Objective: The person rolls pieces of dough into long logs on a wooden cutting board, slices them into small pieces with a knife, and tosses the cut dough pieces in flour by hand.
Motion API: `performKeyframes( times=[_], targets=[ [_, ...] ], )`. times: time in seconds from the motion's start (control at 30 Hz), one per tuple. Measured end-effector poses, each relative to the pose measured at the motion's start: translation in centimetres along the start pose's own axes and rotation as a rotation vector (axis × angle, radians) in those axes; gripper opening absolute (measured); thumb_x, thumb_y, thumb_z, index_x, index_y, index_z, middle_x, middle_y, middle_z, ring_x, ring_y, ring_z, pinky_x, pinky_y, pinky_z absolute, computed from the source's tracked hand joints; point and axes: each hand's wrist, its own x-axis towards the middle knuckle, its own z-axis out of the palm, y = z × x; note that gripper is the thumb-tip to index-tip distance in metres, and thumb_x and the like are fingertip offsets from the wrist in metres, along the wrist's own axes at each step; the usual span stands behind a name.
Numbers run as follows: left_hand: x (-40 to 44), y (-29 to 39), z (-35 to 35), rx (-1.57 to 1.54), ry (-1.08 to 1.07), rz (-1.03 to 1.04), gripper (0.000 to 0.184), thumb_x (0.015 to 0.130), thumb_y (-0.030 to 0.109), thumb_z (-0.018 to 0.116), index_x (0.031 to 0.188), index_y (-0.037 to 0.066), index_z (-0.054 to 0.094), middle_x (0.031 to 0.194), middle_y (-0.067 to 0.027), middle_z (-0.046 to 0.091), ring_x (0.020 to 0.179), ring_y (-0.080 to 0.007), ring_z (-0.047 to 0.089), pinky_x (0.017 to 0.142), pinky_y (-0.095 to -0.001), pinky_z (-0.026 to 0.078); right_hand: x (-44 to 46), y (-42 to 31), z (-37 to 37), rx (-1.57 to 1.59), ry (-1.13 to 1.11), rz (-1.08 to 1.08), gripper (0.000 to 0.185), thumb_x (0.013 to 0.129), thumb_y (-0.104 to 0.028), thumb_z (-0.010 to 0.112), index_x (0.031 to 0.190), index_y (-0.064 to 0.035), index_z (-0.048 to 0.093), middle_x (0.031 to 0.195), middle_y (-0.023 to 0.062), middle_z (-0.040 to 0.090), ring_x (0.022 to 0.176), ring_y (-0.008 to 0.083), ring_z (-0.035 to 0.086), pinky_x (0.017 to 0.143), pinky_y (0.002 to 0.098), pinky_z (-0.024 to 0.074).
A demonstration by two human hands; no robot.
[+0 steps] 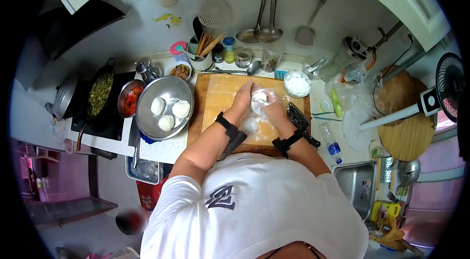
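Note:
A white dough ball (259, 98) rests on the floury wooden cutting board (215, 112), cupped between my two hands. My left hand (243, 98) curves along its left side, palm inward and fingers pointing away from me. From the right, my right hand (276, 111) closes against the dough, and some of its fingers are hidden. Loose flour (252, 127) is spread on the board below the hands. A black slotted tool (297, 116) lies by my right wrist, with a black-handled knife (310, 138) beside it.
Left of the board, a steel bowl (165, 93) holds three dough balls. Behind it stand a red-filled bowl (131, 100) and a pan of chopped greens (101, 93). A flour bowl (297, 83), a water bottle (330, 143), a fan (443, 87) and a sink (356, 180) are on the right.

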Motion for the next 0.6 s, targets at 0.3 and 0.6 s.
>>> performKeyframes(
  times=[0.3, 0.6],
  targets=[
    [-5.3, 3.0, 5.5, -0.284, -0.032, -0.051, 0.074, 0.097, 0.066, 0.042, 0.139, 0.004, 0.049, 0.131, -0.0121, 0.059, 0.118, -0.0231, 0.055, 0.103, -0.0350, 0.043, 4.8, 3.9, 1.6, -0.066, 0.329, -0.199, 0.037, 0.104, -0.025, 0.044, 0.131, -0.0007, 0.053, 0.134, 0.0246, 0.053, 0.124, 0.0383, 0.051, 0.106, 0.0416, 0.0397],
    [-4.9, 4.6, 5.2, -0.285, -0.112, 0.031, 0.083, 0.094, 0.073, 0.040, 0.141, 0.005, 0.046, 0.128, -0.0130, 0.060, 0.116, -0.0249, 0.056, 0.105, -0.0370, 0.042, 2.3, 0.1, 1.6, 0.209, 0.166, -0.314, 0.054, 0.104, -0.024, 0.047, 0.150, 0.0009, 0.035, 0.150, 0.0249, 0.042, 0.140, 0.0357, 0.040, 0.115, 0.0399, 0.0319]
  ],
)
